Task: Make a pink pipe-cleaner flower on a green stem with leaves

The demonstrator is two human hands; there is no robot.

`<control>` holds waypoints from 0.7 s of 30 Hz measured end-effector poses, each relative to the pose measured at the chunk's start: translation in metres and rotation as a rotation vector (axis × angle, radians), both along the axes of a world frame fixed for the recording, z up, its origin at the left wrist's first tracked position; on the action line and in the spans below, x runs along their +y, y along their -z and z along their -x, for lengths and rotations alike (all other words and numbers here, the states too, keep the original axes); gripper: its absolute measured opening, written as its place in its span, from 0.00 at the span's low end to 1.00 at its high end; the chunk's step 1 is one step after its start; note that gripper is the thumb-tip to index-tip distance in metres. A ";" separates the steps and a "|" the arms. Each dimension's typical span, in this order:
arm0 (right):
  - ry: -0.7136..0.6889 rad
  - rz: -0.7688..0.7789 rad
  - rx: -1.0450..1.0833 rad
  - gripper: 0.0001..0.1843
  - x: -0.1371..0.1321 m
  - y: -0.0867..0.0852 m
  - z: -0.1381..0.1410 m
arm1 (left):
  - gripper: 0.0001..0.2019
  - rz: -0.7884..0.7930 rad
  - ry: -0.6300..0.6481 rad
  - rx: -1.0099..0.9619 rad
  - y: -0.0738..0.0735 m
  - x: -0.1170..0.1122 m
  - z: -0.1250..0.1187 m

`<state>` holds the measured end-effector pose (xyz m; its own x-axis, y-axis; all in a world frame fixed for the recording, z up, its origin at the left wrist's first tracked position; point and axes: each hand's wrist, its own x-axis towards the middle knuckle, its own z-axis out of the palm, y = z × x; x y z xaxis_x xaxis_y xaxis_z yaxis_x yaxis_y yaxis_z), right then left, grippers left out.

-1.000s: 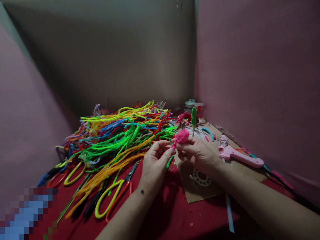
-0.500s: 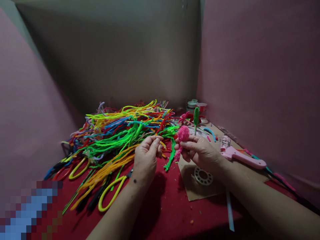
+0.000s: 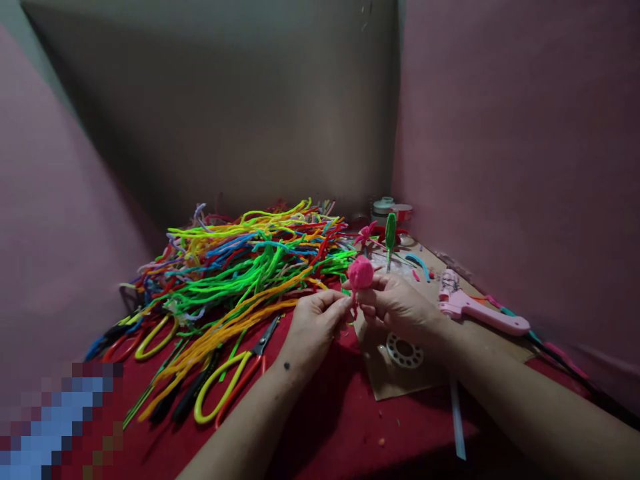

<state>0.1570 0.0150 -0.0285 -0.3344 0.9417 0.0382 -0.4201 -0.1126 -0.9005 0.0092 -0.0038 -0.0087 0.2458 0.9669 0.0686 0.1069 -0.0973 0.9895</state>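
Pinching a pink ball [image 3: 361, 272] above the red-covered table [image 3: 345, 407] between pinkish walls [image 3: 520, 147], the right hand [image 3: 403, 305] adjoins the left hand [image 3: 317, 323], whose fingertips press together; dark print [image 3: 449, 281] on the glue gun [image 3: 493, 321] is illegible.

Craft workspace; home or workshop, can't tell. Signs: pink plastic glue gun [image 3: 487, 318] on thin brown board [image 3: 383, 381]; left of the gun, heap of multicoloured fuzzy craft stems [image 3: 250, 273] and yellow-and-red-handled metal scissors [image 3: 261, 346].

a fuzzy pink chenille ball [image 3: 361, 272], compactly rounded, sits upright between the fingertips, its thin pink tail [image 3: 355, 308] hanging beneath.
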 end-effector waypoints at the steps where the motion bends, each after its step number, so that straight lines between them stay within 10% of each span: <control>1: -0.028 -0.018 -0.003 0.16 0.000 0.000 -0.001 | 0.14 0.009 -0.007 -0.025 0.001 0.000 0.001; 14: -0.092 -0.041 -0.019 0.11 0.001 0.000 -0.006 | 0.13 0.136 0.043 -0.293 0.009 0.009 0.009; 21: 0.220 -0.037 0.046 0.11 0.007 -0.003 -0.011 | 0.13 0.134 0.024 -0.339 0.009 0.013 0.010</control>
